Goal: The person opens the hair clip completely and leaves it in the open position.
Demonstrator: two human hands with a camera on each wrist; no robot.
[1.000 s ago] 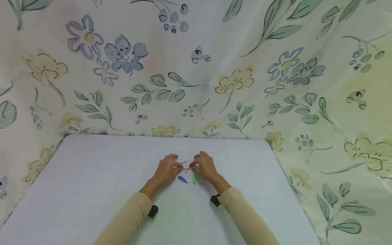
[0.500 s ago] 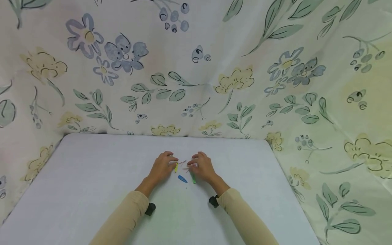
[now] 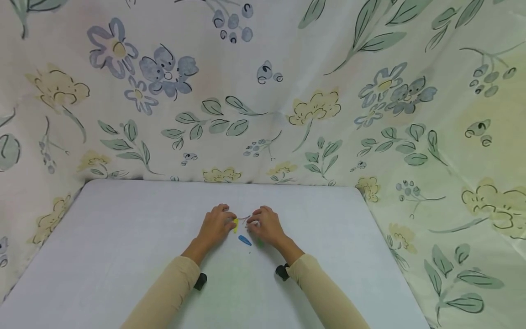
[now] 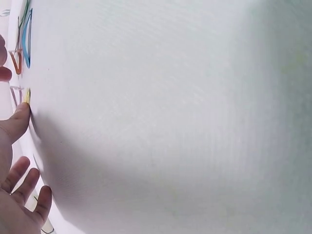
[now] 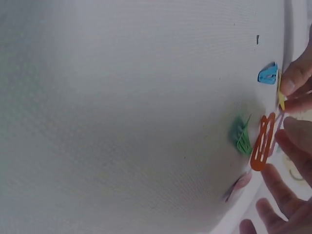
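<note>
Right hand [image 3: 266, 225] shifted left; can't tell if it grips the orange clip [image 5: 267, 141]. Left hand [image 3: 213, 226] pinches yellow clip [image 3: 236, 223]; loose pinch could drop it.

No text, label, brand, number or sign can be read in any view. The cloth [image 3: 255, 137] beyond both hands carries printed flowers, leaves and berries, with no readable letters among them. The yellow clip [image 3: 235, 225] at the left hand [image 3: 216, 224], the blue clip [image 3: 244, 240] between and nearer than the hands, and the orange clip [image 5: 258, 165] by the right hand [image 3: 265, 225] show no legible marking. A dark mark [image 5: 258, 39] on the table [image 3: 135, 237], towards the left hand's side, is too small to read.
</note>
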